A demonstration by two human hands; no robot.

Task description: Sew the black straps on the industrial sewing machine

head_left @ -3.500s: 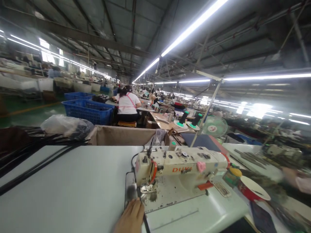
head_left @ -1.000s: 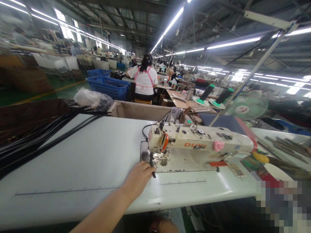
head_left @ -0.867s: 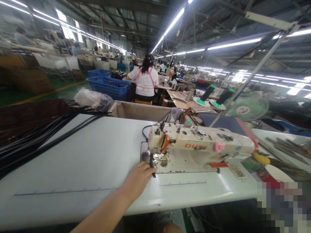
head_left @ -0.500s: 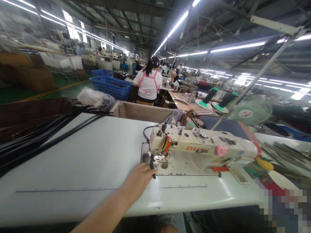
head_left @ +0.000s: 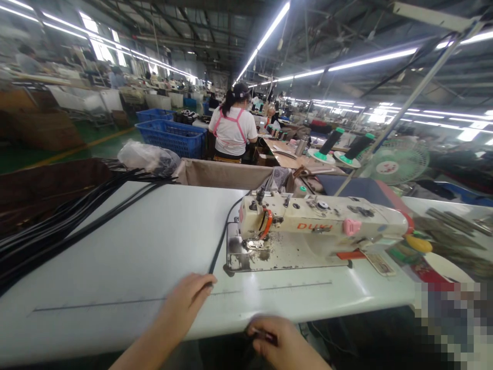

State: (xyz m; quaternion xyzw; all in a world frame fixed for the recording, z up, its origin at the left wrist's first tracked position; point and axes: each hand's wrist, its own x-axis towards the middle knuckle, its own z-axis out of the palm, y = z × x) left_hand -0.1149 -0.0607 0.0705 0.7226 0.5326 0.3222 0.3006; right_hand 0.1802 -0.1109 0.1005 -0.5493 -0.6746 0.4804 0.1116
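Observation:
My left hand [head_left: 192, 295] is closed on the near end of a narrow black strap [head_left: 219, 251], just left of the sewing machine [head_left: 319, 221]. From there the strap runs back over the white tabletop, passing behind the machine's needle end. Down at the table's front edge, my right hand [head_left: 283, 336] is curled around a small dark reddish tool [head_left: 265, 335]; the fingers cover most of it, so I cannot tell its kind. Bare metal of the machine's needle plate [head_left: 235, 244] shows beside the needle area.
A bundle of long black straps [head_left: 77, 226] lies along the table's left side. Behind the table stand a fabric-lined bin [head_left: 227, 174] and blue baskets [head_left: 173, 137]. A co-worker [head_left: 233, 126] sits beyond with their back to me. Thread cones [head_left: 331, 144] and a fan [head_left: 400, 164] are at right.
My left hand has moved left and toward me, bringing the strap out from the needle area to the machine's left. My right hand has come into view with a small tool in it.

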